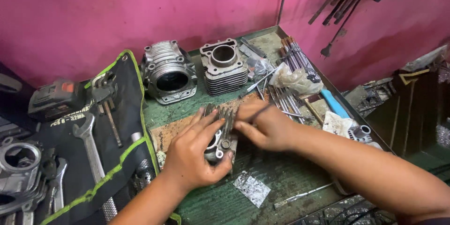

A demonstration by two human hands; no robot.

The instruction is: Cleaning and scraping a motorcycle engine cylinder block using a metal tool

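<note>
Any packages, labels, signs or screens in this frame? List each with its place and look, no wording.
Tool roll: left of the hands, black fabric with green edging, small white printed marking near the wrench.
Clear plastic bag: back right of the bench, crumpled, beside the metal rods.
White packet: right edge, flat, smudged.
Power tool battery: far left, dark block with an orange patch.
No signs or screens.

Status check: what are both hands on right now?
Left hand grips finned metal cylinder part. Right hand on its top, thin tool pinched. Two cylinder blocks behind, apart.
</note>
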